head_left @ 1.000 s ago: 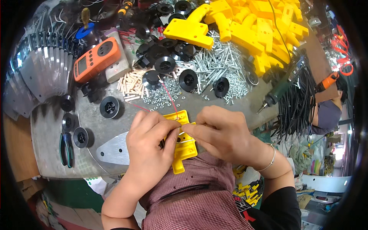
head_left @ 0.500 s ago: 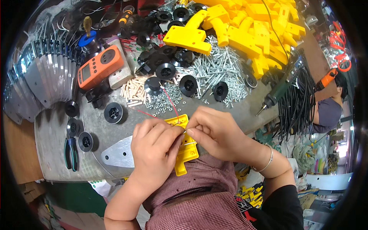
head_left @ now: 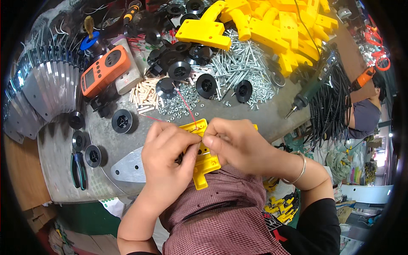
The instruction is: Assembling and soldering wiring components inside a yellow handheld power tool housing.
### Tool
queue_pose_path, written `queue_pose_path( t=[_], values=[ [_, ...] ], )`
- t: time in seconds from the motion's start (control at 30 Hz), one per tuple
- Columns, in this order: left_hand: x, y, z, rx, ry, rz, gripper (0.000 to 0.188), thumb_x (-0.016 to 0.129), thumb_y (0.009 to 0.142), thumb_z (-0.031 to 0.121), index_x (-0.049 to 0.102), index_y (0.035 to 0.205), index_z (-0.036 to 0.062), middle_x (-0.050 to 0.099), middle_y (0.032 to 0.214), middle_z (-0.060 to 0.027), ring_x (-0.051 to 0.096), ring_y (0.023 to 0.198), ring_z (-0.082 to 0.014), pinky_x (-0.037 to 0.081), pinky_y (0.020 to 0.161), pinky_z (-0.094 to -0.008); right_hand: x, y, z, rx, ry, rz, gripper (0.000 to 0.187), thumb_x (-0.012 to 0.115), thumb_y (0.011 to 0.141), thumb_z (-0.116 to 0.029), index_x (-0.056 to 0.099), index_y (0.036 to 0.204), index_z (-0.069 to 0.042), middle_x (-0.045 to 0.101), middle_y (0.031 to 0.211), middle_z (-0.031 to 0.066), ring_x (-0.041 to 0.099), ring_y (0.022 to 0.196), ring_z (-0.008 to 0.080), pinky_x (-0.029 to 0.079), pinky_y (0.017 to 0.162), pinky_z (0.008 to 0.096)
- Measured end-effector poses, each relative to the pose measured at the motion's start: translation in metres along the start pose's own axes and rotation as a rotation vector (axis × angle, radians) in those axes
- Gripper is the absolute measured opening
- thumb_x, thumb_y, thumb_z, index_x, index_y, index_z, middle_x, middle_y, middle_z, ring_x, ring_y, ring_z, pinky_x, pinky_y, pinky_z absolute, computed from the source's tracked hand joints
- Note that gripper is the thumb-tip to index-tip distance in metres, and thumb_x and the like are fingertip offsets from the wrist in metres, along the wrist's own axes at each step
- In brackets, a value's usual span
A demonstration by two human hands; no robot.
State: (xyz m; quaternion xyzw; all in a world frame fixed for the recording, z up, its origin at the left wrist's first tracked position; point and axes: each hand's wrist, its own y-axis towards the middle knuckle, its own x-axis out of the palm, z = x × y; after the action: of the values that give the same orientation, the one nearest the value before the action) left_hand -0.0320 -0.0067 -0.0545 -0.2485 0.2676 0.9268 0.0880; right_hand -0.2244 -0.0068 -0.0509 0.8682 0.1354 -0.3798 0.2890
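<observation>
A yellow plastic handle shell [head_left: 206, 165] lies open side up at the table's front edge, partly under my hands. My left hand [head_left: 170, 157] is closed over its left side, thumb and forefinger pinched. Against those fingertips, my right hand [head_left: 233, 142] pinches too. Whatever sits between the fingertips is too small and covered to make out. A red wire [head_left: 186, 103] runs from the shell's upper end toward a black round knob [head_left: 165, 88]. Left of my left hand, a silver tapered metal plate [head_left: 127, 167] with holes shows, its right end hidden by that hand.
Bolts [head_left: 242, 63], nuts [head_left: 180, 108] and beige pegs [head_left: 144, 93] are heaped behind the hands. More yellow shells [head_left: 272, 34] pile at the back right. An orange meter [head_left: 105, 71], pliers [head_left: 78, 170] and a power screwdriver [head_left: 304, 98] lie around. A person [head_left: 365, 112] is at right.
My right hand has moved slightly left and down, its fingertips now meeting those of my left hand. The pale strand seen between them is no longer visible. The view has shifted slightly.
</observation>
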Motion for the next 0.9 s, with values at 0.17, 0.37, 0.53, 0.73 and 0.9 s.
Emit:
queue_pose_path(
  t=[0.17, 0.37, 0.53, 0.73, 0.9],
  values=[
    [0.003, -0.004, -0.001, 0.059, 0.063, 0.055, 0.015, 0.072, 0.068, -0.001, 0.067, 0.08, 0.0051, 0.064, 0.079, -0.0063, 0.057, 0.081, -0.0277, 0.047, 0.072, -0.0365, -0.02, 0.015, -0.013, 1.012, 1.078, -0.453, 0.015, 0.051, 0.098, -0.016, 0.056, 0.094, -0.003, 0.059, 0.072, 0.0027, 0.056, 0.051, 0.0109, 0.045, 0.047, 0.0274],
    [0.001, -0.002, -0.001, -0.058, -0.049, 0.013, 0.015, 0.071, 0.067, -0.002, 0.066, 0.079, 0.0042, 0.064, 0.078, -0.0061, 0.058, 0.081, -0.0262, 0.047, 0.072, -0.0355, -0.009, 0.002, -0.007, -0.132, -0.122, -0.03, 0.013, 0.053, 0.098, -0.016, 0.056, 0.094, -0.004, 0.061, 0.072, 0.004, 0.057, 0.052, 0.011, 0.046, 0.048, 0.0268],
    [0.001, -0.001, 0.0, 0.01, 0.025, 0.047, 0.013, 0.071, 0.066, -0.004, 0.067, 0.076, 0.0024, 0.065, 0.077, -0.0059, 0.058, 0.081, -0.0245, 0.046, 0.073, -0.0337, -0.017, 0.01, 0.002, 1.063, 1.323, -0.481, 0.017, 0.065, 0.092, -0.019, 0.058, 0.097, -0.005, 0.061, 0.071, 0.007, 0.057, 0.053, 0.0104, 0.047, 0.048, 0.0303],
    [0.003, -0.001, -0.001, -0.045, -0.046, 0.031, 0.013, 0.071, 0.069, -0.001, 0.067, 0.08, 0.0044, 0.065, 0.078, -0.0066, 0.058, 0.082, -0.0272, 0.048, 0.073, -0.0359, -0.008, -0.002, -0.009, 0.105, 0.076, -0.01, 0.016, 0.066, 0.091, -0.015, 0.057, 0.094, -0.002, 0.061, 0.071, 0.0062, 0.058, 0.054, 0.0106, 0.047, 0.05, 0.0296],
    [0.003, -0.001, -0.002, -0.036, -0.029, 0.019, 0.013, 0.072, 0.069, -0.001, 0.068, 0.08, 0.0044, 0.066, 0.078, -0.0066, 0.059, 0.082, -0.0271, 0.048, 0.073, -0.036, -0.02, 0.005, -0.019, 0.773, 0.677, -0.304, 0.016, 0.068, 0.089, -0.017, 0.059, 0.087, -0.003, 0.06, 0.076, 0.0075, 0.061, 0.06, 0.0156, 0.047, 0.053, 0.0283]
  ],
)
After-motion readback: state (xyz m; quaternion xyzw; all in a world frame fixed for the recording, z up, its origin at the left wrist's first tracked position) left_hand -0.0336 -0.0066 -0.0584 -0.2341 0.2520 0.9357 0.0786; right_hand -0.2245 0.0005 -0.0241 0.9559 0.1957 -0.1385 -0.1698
